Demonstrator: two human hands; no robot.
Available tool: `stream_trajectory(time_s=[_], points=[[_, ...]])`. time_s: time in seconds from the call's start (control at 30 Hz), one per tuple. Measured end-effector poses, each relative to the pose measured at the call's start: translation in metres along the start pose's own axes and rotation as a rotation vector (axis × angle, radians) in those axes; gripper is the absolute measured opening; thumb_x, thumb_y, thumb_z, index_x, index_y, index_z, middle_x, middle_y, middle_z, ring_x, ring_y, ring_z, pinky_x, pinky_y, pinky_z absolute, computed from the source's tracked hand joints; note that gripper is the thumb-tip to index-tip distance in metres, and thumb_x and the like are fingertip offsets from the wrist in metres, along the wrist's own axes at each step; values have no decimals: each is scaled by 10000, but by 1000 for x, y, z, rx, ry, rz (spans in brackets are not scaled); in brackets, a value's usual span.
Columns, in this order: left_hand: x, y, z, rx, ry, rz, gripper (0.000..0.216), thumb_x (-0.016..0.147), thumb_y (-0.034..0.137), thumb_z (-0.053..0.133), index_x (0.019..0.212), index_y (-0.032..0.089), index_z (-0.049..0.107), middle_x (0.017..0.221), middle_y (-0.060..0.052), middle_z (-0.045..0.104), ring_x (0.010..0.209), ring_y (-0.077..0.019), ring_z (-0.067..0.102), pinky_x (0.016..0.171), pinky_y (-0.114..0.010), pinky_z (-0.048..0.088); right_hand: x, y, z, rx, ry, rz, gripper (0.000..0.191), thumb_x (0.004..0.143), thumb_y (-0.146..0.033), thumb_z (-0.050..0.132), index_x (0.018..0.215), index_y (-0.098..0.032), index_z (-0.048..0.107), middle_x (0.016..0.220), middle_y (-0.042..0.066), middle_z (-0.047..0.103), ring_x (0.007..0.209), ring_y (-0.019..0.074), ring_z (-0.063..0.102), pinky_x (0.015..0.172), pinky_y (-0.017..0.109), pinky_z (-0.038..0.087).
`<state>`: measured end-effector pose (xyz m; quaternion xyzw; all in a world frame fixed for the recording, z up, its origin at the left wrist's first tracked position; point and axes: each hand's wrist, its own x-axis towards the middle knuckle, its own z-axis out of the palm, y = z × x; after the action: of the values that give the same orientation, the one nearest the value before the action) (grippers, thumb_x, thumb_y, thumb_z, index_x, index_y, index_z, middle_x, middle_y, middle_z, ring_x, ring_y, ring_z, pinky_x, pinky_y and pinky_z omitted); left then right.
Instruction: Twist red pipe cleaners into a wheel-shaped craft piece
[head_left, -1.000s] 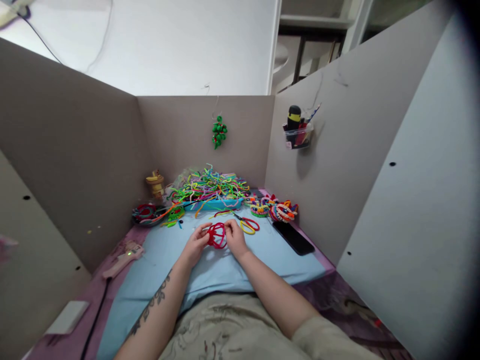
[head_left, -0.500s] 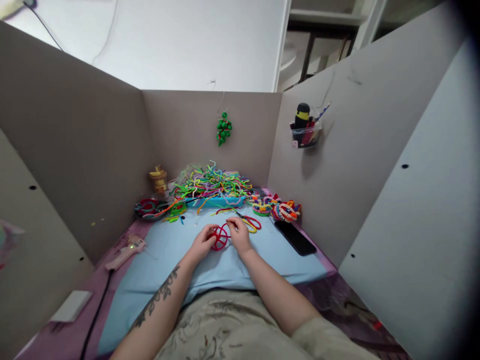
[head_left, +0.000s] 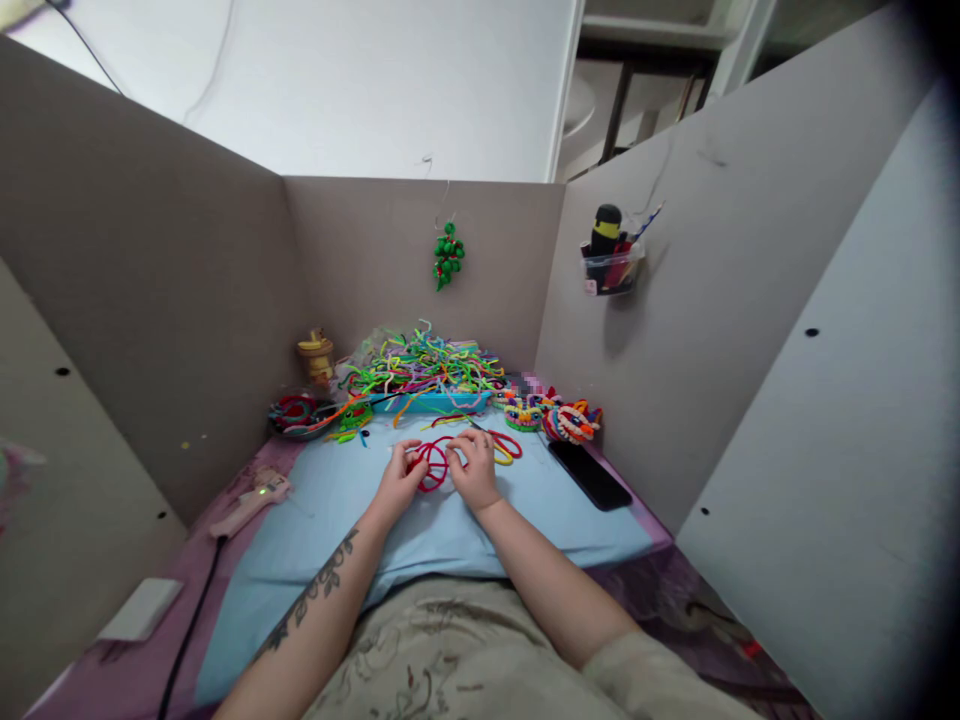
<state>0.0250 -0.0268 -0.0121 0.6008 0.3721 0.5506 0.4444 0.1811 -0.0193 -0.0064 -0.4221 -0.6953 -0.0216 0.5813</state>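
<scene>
Between my hands is a round shape of bent red pipe cleaners [head_left: 433,468], with loops and crossing strands. My left hand [head_left: 403,474] pinches its left side, fingers closed on it. On its right edge, my right hand [head_left: 472,467] holds a red strand between thumb and fingertips. Just beyond the right hand lie scissors [head_left: 510,446] with red and yellow handles, partly hidden by the fingers. Behind them, a heap of many-coloured pipe cleaners [head_left: 427,362] spills over a blue tray [head_left: 442,403].
A black phone [head_left: 590,475] lies at the right, near several finished colourful pieces [head_left: 570,420]. On the left are a pink glue gun [head_left: 251,505] with a cord, a white box [head_left: 141,610] and a bowl [head_left: 300,418]. Grey panels [head_left: 424,240] enclose the table.
Both hands have shifted slightly left. The red pipe cleaner shape has turned, its loops now looking more spread and tilted. My right hand's fingers have moved along its right edge.
</scene>
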Motion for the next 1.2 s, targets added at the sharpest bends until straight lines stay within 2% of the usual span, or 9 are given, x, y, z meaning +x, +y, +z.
stream_trajectory(time_s=[0.1, 0.17, 0.3, 0.5, 0.67, 0.83, 1.0, 1.2], points=[[2, -1, -1, -34, 44, 1, 420, 744, 372, 627, 1063, 189, 424, 652, 67, 507, 557, -86, 491, 540, -204, 378, -2, -5, 1, 89, -170, -119, 123, 816, -155, 523, 825, -200, 636, 805, 39, 617, 820, 187, 521, 810, 346, 411], [2, -1, -1, -53, 34, -3, 428, 734, 386, 640, 1054, 188, 436, 695, 44, 553, 607, -103, 538, 576, -219, 409, -3, -7, 4, 129, -228, -144, 120, 821, -151, 522, 858, -199, 626, 819, 36, 642, 822, 185, 526, 816, 343, 412], [1, -2, 0, -80, 5, -5, 442, 721, 391, 659, 1054, 193, 445, 764, 9, 604, 696, -138, 593, 635, -255, 452, -5, -8, 8, 138, -218, -103, 91, 809, -168, 547, 855, -202, 618, 820, 38, 648, 834, 196, 523, 803, 339, 419], [2, -6, 1, -81, -5, 20, 463, 731, 370, 651, 1086, 199, 408, 786, 14, 578, 714, -129, 578, 664, -263, 447, -5, -3, 9, 147, -185, -108, 128, 815, -144, 522, 846, -206, 630, 772, 32, 655, 777, 189, 530, 765, 329, 431], [3, -4, 1, -104, 29, 26, 508, 697, 333, 671, 1088, 212, 370, 814, 25, 536, 681, -103, 547, 638, -241, 425, -4, -3, 8, 137, -140, -116, 153, 822, -143, 518, 878, -203, 647, 787, 37, 673, 767, 183, 539, 753, 325, 443], [2, -3, 1, -81, 16, 18, 512, 696, 321, 659, 1087, 210, 347, 775, 43, 502, 638, -89, 515, 617, -227, 412, -2, -3, 5, 132, -168, -145, 174, 842, -153, 507, 855, -213, 670, 787, 34, 685, 766, 178, 544, 772, 330, 442], [1, -5, 0, -7, -2, 89, 452, 760, 279, 590, 1120, 202, 328, 808, 21, 515, 675, -103, 527, 632, -237, 424, -2, -3, 4, 60, -247, -153, 232, 832, -114, 492, 907, -230, 679, 821, 36, 663, 812, 190, 527, 785, 340, 422], [-1, -4, 0, 209, 12, 237, 363, 803, 209, 516, 1117, 185, 337, 809, 3, 522, 716, -129, 533, 678, -275, 435, -4, -7, 5, -104, -301, -179, 246, 813, -84, 496, 933, -219, 662, 842, 58, 619, 865, 216, 472, 797, 344, 383]])
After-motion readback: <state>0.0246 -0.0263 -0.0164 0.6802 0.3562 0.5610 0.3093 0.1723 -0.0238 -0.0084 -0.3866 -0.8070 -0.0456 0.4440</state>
